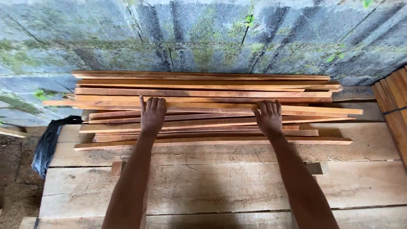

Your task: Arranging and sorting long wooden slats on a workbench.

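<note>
A loose pile of long, thin reddish wooden strips point(203, 91) lies against a mossy block wall, on top of wide pale planks point(220, 186). My left hand point(151, 115) rests palm down on the pile's left part, fingers over one long strip point(322, 109) that runs across the heap. My right hand point(269, 116) lies on the same strip further right, fingers curled over its far edge. Both arms reach straight forward over the pale planks.
The grey block wall point(203, 38) stands right behind the pile. A black plastic bag point(46, 146) hangs off the planks' left end above bare dirt. Another bundle of reddish boards point(394, 106) lies at the right edge.
</note>
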